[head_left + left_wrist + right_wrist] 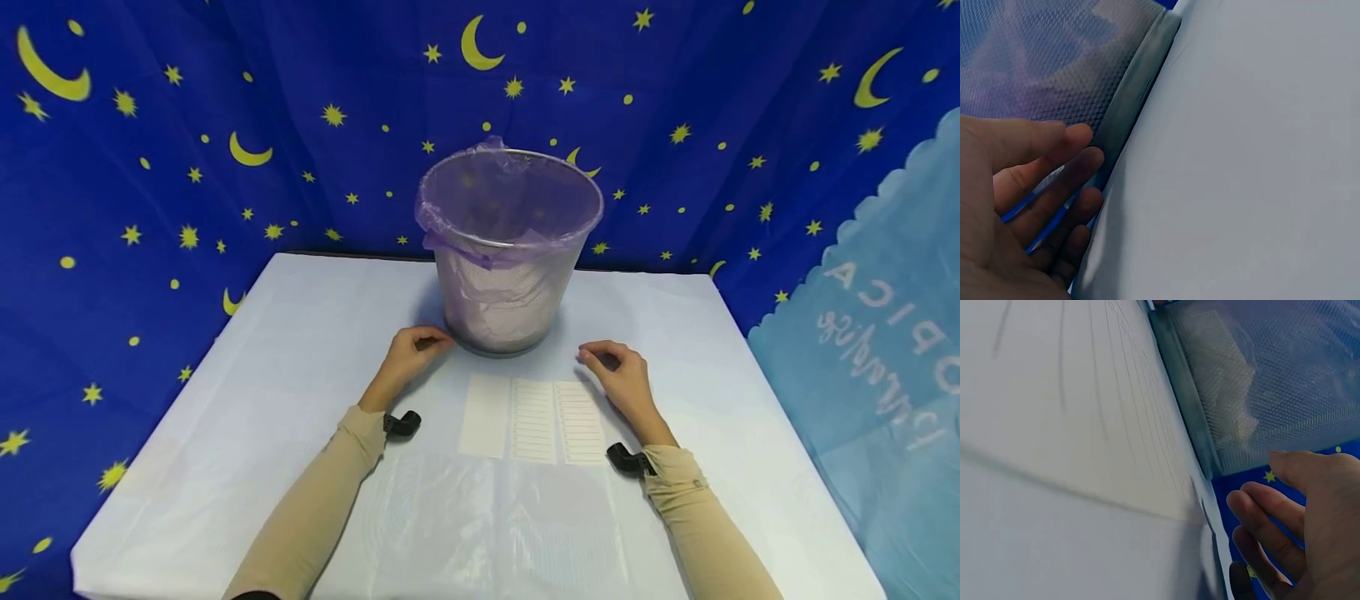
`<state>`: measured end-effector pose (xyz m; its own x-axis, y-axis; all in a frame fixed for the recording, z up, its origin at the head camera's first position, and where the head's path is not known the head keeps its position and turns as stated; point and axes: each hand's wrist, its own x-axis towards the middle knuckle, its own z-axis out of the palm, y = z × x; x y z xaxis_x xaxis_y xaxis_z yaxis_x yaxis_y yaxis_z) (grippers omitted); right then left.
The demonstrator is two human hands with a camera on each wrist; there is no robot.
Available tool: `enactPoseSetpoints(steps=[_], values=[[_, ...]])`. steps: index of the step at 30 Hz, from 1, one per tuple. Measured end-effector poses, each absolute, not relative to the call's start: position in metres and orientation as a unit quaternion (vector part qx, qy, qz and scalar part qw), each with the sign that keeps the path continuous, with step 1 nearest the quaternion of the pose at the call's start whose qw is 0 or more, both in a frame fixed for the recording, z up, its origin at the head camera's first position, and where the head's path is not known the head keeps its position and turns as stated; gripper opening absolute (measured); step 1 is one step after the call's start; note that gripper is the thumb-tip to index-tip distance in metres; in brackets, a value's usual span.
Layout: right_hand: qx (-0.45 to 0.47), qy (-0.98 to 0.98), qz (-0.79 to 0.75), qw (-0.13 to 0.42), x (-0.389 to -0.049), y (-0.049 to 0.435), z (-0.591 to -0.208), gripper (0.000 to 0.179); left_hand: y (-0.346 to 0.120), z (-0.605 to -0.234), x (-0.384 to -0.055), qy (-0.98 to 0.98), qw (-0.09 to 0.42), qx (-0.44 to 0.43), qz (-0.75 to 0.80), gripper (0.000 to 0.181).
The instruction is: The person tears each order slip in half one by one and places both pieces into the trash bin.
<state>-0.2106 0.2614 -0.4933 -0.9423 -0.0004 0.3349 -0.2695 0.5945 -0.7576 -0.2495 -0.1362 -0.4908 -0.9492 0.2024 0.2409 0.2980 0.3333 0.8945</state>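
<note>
A mesh wastebasket lined with a purple plastic bag stands upright at the back middle of the table. Through its wall some white contents show. My left hand is at its lower left side, fingers loosely bent, fingertips right at the base rim in the left wrist view. To the basket's right, apart from it, my right hand hovers with relaxed fingers and nothing between them. In front of the basket lie a blank paper strip and two lined paper strips, the right one beside my right hand.
A clear plastic sheet lies flat on the white table, nearer the front than the strips. Behind hangs a blue curtain with yellow moons and stars. A light blue printed cloth hangs at the right.
</note>
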Motion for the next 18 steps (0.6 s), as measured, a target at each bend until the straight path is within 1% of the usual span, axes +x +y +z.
enactPoseSetpoints(steps=[6, 14, 18], values=[[0.091, -0.88, 0.446, 0.137, -0.206, 0.25, -0.492, 0.023, -0.13, -0.491, -0.245, -0.83, 0.028, -0.176, -0.529, 0.012], [0.132, -0.877, 0.448, 0.116, -0.194, 0.231, -0.488, 0.02, -0.116, -0.491, -0.238, -0.834, 0.041, -0.247, -0.492, 0.012], [0.143, -0.876, 0.447, 0.112, -0.189, 0.226, -0.489, 0.017, -0.108, -0.489, -0.235, -0.843, 0.029, -0.278, -0.46, 0.019]])
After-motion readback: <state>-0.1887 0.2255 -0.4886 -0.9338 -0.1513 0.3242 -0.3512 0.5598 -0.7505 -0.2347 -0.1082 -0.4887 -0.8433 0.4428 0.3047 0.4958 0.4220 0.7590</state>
